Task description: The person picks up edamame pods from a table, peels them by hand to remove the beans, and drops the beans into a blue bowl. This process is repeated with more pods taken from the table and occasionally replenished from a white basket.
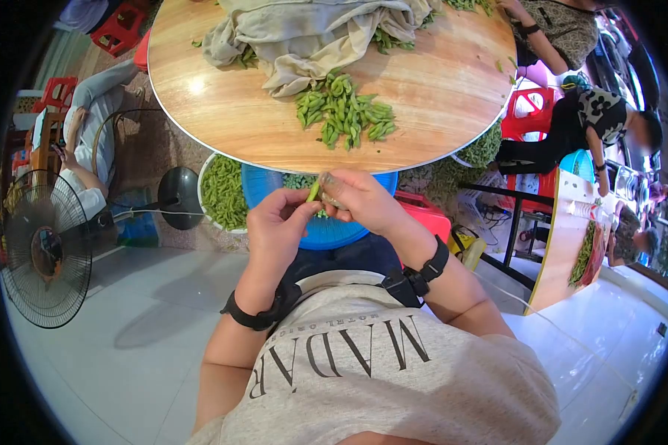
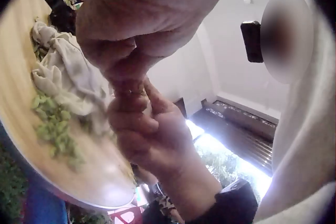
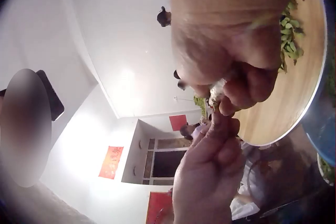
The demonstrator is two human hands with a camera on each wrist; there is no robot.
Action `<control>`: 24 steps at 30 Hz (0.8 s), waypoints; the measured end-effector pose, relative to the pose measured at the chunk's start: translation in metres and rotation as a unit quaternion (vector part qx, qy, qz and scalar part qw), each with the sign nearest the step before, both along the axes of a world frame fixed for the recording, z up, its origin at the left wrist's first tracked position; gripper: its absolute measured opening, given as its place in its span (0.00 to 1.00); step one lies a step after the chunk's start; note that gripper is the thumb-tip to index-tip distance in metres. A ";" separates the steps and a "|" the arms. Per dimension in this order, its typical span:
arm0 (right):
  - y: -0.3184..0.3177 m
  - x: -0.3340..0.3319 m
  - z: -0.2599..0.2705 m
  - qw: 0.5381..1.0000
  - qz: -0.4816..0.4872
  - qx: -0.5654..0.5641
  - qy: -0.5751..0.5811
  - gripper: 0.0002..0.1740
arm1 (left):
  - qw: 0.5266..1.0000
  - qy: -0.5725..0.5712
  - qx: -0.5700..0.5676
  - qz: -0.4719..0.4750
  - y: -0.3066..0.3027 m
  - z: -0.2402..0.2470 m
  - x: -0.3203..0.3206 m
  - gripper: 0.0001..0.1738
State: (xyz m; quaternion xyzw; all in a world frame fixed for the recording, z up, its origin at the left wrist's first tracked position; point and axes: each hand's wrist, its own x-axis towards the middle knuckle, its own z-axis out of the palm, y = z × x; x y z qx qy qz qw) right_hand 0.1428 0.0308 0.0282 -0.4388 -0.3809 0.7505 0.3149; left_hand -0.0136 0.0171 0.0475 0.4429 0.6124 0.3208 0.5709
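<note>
Both hands meet over a blue basin [image 1: 256, 185], just in front of the table. My left hand [image 1: 274, 226] pinches a green bean pod [image 1: 314, 191] between thumb and fingertips. On the pod's other end, my right hand [image 1: 364, 199] grips with curled fingers, and something greyish-white covers its thumb tip. The wrist views show the fingertips of the left hand [image 3: 210, 166] and right hand [image 2: 152, 134] pressed together, mostly hiding the pod. A pile of green pods [image 1: 345, 111] lies on the round wooden table [image 1: 215, 111] ahead. Small green pieces show inside the basin below the hands.
A crumpled beige cloth [image 1: 297, 37] covers part of the table, with pods poking out. Left of the basin stands a container of pods [image 1: 224, 191]. A black fan [image 1: 48, 252] stands further left. Red stools [image 1: 528, 111] and other people are at the right.
</note>
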 end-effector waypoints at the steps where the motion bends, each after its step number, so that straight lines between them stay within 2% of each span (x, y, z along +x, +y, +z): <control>1: -0.001 0.000 0.001 1.000 0.000 -0.004 0.006 0.23 | 1.000 0.014 0.007 0.000 -0.001 0.000 0.000 0.08; 7: -0.002 -0.002 0.007 1.000 -0.007 -0.004 -0.008 0.21 | 0.978 0.103 0.176 -0.037 -0.003 -0.005 0.001 0.08; 10: -0.003 -0.004 0.004 0.998 -0.016 0.030 -0.054 0.18 | 0.974 0.128 0.182 -0.051 -0.004 -0.006 0.001 0.08; 13: -0.006 -0.005 0.001 0.996 -0.035 0.048 -0.068 0.16 | 0.977 0.128 0.166 -0.047 -0.007 -0.011 0.003 0.07; 16: -0.007 0.000 0.004 0.995 -0.029 0.058 -0.077 0.15 | 0.999 0.030 0.045 -0.004 -0.007 -0.002 0.010 0.06; 19: -0.004 0.008 0.002 0.997 -0.012 0.063 -0.053 0.14 | 0.999 -0.048 -0.023 0.012 -0.004 0.000 0.011 0.05; 22: -0.003 0.012 -0.004 0.997 -0.011 0.072 -0.038 0.14 | 0.998 -0.045 -0.020 0.029 -0.002 0.001 0.018 0.05; 24: 0.000 0.015 0.000 0.998 -0.010 0.055 -0.028 0.14 | 0.991 -0.110 -0.058 0.050 0.001 0.000 0.019 0.05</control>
